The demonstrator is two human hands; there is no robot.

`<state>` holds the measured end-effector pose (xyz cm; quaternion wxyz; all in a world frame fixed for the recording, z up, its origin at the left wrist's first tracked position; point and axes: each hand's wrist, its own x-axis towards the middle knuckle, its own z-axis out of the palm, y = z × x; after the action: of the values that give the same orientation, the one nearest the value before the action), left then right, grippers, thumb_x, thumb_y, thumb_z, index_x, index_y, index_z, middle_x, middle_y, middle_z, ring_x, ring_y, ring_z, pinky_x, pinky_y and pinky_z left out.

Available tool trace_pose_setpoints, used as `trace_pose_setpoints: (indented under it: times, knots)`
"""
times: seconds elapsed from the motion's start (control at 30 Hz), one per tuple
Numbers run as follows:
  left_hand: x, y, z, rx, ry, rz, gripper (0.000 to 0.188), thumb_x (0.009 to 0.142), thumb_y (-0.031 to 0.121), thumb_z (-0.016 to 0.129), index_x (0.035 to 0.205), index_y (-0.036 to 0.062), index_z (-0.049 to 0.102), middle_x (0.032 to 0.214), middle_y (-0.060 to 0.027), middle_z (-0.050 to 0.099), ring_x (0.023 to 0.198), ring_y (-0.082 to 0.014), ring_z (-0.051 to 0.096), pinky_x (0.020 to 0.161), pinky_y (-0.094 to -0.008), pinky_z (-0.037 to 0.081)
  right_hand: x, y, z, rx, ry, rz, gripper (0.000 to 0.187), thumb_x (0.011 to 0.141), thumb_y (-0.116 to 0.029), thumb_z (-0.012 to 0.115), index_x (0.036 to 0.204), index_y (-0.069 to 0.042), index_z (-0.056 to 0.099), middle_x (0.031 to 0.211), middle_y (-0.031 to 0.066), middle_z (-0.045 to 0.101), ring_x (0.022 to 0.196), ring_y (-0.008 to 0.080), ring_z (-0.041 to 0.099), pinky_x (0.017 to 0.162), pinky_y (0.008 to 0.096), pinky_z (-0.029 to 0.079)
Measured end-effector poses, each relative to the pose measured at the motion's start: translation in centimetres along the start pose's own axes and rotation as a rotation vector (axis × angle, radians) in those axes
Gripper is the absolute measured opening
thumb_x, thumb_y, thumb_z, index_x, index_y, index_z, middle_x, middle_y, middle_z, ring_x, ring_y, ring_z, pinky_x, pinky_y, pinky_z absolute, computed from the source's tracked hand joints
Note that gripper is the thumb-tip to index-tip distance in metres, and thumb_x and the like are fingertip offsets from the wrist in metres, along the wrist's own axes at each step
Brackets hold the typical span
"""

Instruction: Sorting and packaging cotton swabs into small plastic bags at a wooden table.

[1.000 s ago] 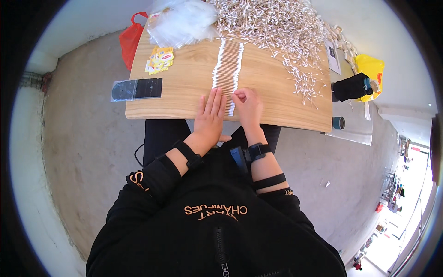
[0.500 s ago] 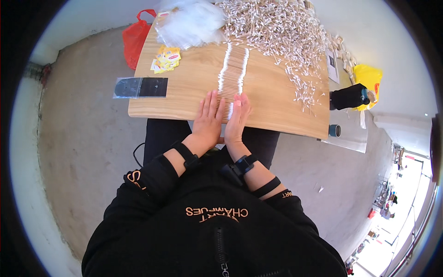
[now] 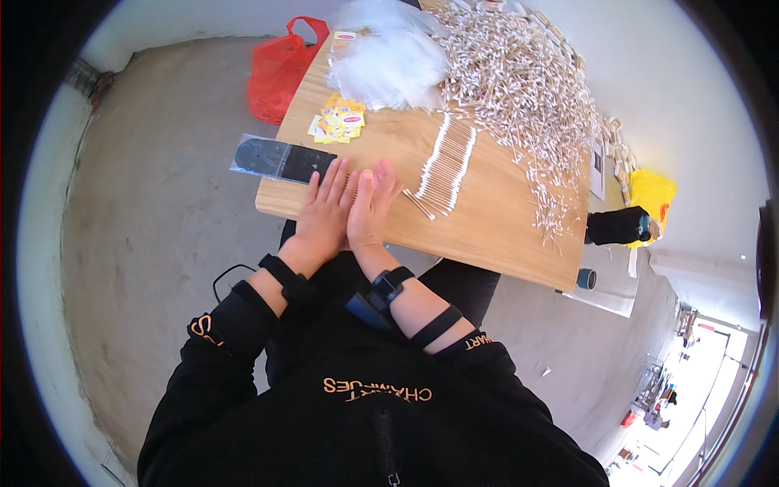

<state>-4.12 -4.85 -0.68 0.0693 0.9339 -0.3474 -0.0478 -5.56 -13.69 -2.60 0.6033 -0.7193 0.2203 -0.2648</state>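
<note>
My left hand [image 3: 326, 213] lies palm down with its fingers stretched out near the table's front left part. My right hand [image 3: 373, 201] stands on edge close beside it, thumb up. A small bunch of cotton swabs [image 3: 350, 179] shows between the two hands, mostly hidden by them. Right of my hands lies a neat row of cotton swabs [image 3: 448, 165], side by side in a slanting band, with a couple fanned out at its near end. Just beyond my left fingertips is a black flat piece in a clear plastic sleeve [image 3: 284, 161], overhanging the left edge.
The wooden table [image 3: 495, 235] bears a large heap of loose cotton swabs [image 3: 519, 81], clear plastic bags [image 3: 385, 65] and yellow printed cards [image 3: 339, 120]. A red bag [image 3: 280, 77] sits off the left edge. Right stand a black-covered bottle [image 3: 613, 227], a cup [image 3: 587, 279] and a yellow bag [image 3: 652, 195].
Both hands have moved left, away from the row, with a bunch of cotton swabs between them. The row's near end now stops short of the table edge. The view has shifted too.
</note>
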Motion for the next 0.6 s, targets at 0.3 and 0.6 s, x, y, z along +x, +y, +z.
trace_pose_setpoints:
  times: [0.3, 0.6]
  knots:
    - [0.5, -6.7, -1.9, 0.059, -0.067, 0.017, 0.105, 0.070, 0.049, 0.071, 0.147, -0.0027, 0.022, 0.157, -0.0167, 0.016, 0.147, -0.0282, 0.011, 0.117, -0.0473, 0.009, 2.3, -1.0, 4.8, -0.055, -0.053, 0.000, 0.046, 0.094, -0.020, 0.048, 0.134, 0.002, 0.039, 0.124, 0.0215, 0.042, 0.120, 0.0363, 0.039, 0.102, 0.0452, 0.031]
    - [0.6, -6.4, -3.0, 0.004, -0.056, -0.040, 0.111, 0.070, 0.069, 0.061, 0.147, -0.0017, 0.022, 0.157, -0.0146, 0.016, 0.147, -0.0255, 0.010, 0.116, -0.0493, 0.007, 4.9, -0.4, 5.1, -0.822, -0.146, -0.486, 0.050, 0.085, -0.009, 0.057, 0.132, 0.001, 0.043, 0.127, 0.0157, 0.041, 0.124, 0.0331, 0.038, 0.108, 0.0492, 0.025]
